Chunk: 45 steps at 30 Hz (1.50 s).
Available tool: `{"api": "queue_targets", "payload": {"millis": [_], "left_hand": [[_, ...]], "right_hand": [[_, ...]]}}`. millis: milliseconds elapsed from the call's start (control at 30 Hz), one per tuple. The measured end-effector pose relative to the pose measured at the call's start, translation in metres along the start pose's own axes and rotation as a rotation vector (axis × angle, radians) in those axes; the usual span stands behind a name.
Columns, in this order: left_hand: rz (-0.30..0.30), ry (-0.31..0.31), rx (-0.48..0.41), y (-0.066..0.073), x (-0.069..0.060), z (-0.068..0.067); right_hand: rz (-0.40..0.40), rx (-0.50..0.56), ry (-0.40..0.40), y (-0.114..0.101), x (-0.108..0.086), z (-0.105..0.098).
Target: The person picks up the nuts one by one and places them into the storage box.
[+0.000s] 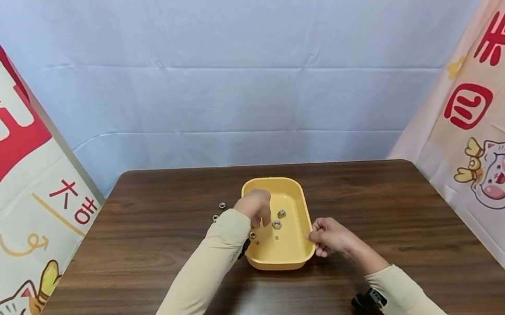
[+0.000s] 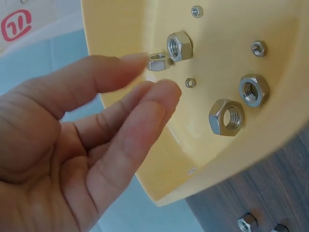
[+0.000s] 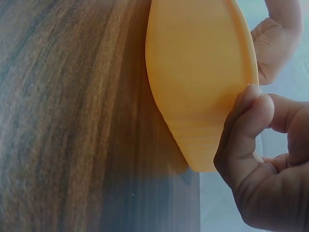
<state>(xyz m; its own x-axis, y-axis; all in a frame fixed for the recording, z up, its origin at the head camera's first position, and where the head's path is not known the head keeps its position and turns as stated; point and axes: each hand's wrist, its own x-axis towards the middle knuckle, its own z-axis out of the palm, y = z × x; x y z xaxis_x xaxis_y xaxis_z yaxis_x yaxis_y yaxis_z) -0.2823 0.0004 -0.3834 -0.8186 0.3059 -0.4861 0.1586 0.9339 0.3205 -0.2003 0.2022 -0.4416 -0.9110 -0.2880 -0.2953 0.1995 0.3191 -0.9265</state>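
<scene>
A yellow plastic tray (image 1: 293, 200) stands on the table with several steel hex nuts inside. My left hand (image 1: 257, 207) is over its left half. In the left wrist view, the thumb and loosely bent fingers (image 2: 128, 140) stand apart, with no nut seen between them. Beyond the thumb tip a hex nut (image 2: 157, 63) lies beside another large nut (image 2: 179, 46). Two more large nuts, one of them this nut (image 2: 227, 118), lie near the tray's left wall, among smaller ones. My right hand (image 1: 333, 235) pinches the tray's right rim near the front corner.
On the dark wooden table (image 1: 165, 294), loose nuts (image 1: 222, 205) lie left of the tray, partly behind the left forearm. A pale blue cloth (image 1: 234, 86) hangs behind the table. Printed cloths (image 1: 483, 150) hang at both sides.
</scene>
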Motion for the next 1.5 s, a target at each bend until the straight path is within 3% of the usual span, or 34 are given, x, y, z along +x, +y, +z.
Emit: {"api": "queue_targets", "payload": {"millis": [167, 300, 433, 633, 933, 1133, 1500], "left_hand": [[0.119, -0.027, -0.045, -0.007, -0.005, 0.004], [0.244, -0.02, 0.031, -0.012, -0.01, 0.009], [0.304, 0.028, 0.129, -0.013, -0.012, 0.013], [0.318, 0.063, 0.156, -0.012, -0.013, 0.014], [0.345, 0.095, 0.122, -0.016, -0.018, 0.014], [0.368, 0.173, 0.142, -0.028, -0.027, 0.014], [0.346, 0.294, 0.194, -0.041, -0.036, 0.012]], "right_hand": [[0.0, 0.007, -0.004, -0.001, -0.001, 0.001], [-0.006, 0.01, -0.01, -0.002, -0.001, 0.0], [-0.01, 0.014, -0.016, -0.002, -0.002, 0.0], [-0.01, 0.021, -0.015, 0.0, 0.0, 0.0], [-0.024, 0.016, -0.018, 0.002, -0.001, 0.001], [-0.02, 0.02, -0.022, 0.001, -0.003, 0.003], [-0.013, 0.014, -0.015, 0.0, -0.002, 0.001]]}}
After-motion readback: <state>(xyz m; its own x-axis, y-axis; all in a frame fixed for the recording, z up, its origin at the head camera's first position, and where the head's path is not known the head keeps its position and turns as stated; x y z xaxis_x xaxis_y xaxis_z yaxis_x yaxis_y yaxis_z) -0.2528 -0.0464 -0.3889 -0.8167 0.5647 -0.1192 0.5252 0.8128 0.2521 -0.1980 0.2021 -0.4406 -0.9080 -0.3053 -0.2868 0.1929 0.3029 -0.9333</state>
